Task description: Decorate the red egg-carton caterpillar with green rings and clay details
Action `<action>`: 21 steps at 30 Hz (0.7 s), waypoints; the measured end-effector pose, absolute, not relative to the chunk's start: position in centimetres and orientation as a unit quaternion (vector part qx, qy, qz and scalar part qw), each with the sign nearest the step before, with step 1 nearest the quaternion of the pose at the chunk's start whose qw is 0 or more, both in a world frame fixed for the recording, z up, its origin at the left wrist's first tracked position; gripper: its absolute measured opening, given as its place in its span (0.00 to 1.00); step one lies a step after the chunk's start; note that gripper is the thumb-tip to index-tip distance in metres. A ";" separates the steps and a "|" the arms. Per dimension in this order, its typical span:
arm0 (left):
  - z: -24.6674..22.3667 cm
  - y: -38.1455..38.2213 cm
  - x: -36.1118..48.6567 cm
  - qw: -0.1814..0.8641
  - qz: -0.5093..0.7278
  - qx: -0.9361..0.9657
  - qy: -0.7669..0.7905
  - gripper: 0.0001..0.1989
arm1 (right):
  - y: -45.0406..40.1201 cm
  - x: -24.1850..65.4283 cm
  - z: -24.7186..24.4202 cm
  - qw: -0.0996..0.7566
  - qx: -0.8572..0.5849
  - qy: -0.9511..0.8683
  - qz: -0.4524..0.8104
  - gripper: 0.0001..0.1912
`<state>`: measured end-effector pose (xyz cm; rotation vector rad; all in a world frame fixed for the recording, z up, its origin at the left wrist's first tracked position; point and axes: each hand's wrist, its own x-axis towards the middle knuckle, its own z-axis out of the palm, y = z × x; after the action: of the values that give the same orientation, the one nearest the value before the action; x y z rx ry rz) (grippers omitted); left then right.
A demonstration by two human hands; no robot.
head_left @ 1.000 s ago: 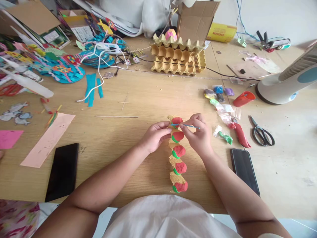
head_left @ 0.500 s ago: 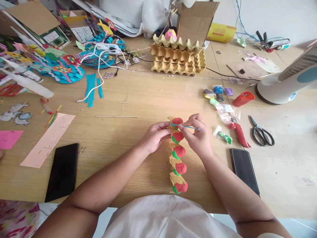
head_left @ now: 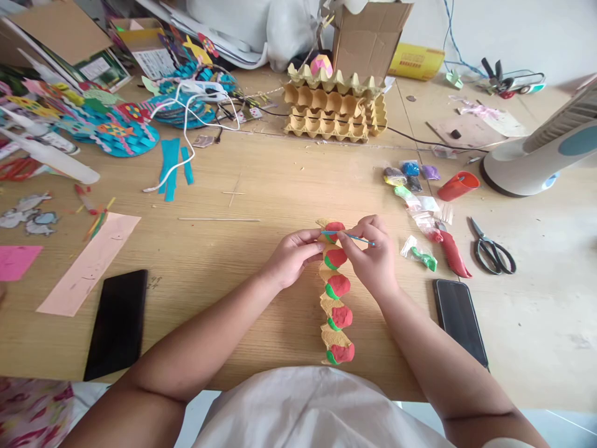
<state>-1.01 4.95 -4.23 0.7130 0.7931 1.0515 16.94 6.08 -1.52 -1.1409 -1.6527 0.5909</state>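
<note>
A strip of egg carton (head_left: 336, 338) lies lengthwise before me, its row of bumps coated in red clay (head_left: 339, 286) with green clay (head_left: 330, 292) along their left edges. My left hand (head_left: 296, 256) is closed on the far end of the strip, thumb and fingers at its left side. Between the fingertips of my right hand (head_left: 374, 261) is a thin blue stick (head_left: 360, 239). Its tip crosses the farthest bump, near the green and red clay there. Whether the tip presses into the clay is too small to tell.
Phones lie at left (head_left: 116, 323) and right (head_left: 459, 320). Beyond the right hand are scissors (head_left: 494, 249), a red-handled knife (head_left: 452, 252), bagged clay (head_left: 411, 168) and a red cup (head_left: 459, 185). Egg cartons (head_left: 333, 115) stand at the back; paper strips (head_left: 88, 264) lie left.
Almost nothing differs. My right hand and the blue stick have shifted very slightly, and the strip's near end sits a touch farther right.
</note>
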 end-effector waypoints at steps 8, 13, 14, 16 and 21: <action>-4.5 4.9 -0.9 0.735 0.496 0.300 0.352 0.10 | 5.7 16.7 -1.1 0.504 -0.462 -0.683 0.254 0.10; -4.3 4.9 -0.9 0.733 0.493 0.304 0.358 0.10 | 5.8 16.7 -1.1 0.502 -0.467 -0.680 0.262 0.11; -4.2 4.9 -0.9 0.733 0.492 0.306 0.357 0.10 | 5.8 16.7 -1.1 0.501 -0.468 -0.679 0.262 0.11; -4.2 4.9 -0.9 0.732 0.489 0.312 0.357 0.11 | 5.9 16.7 -1.2 0.502 -0.473 -0.676 0.259 0.11; -4.3 4.8 -0.9 0.731 0.481 0.323 0.360 0.14 | 5.8 16.6 -1.1 0.501 -0.489 -0.669 0.247 0.11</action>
<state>-0.89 4.77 -4.25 0.7111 0.7930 1.0599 16.55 5.84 -1.10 -1.1828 -1.6183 0.5981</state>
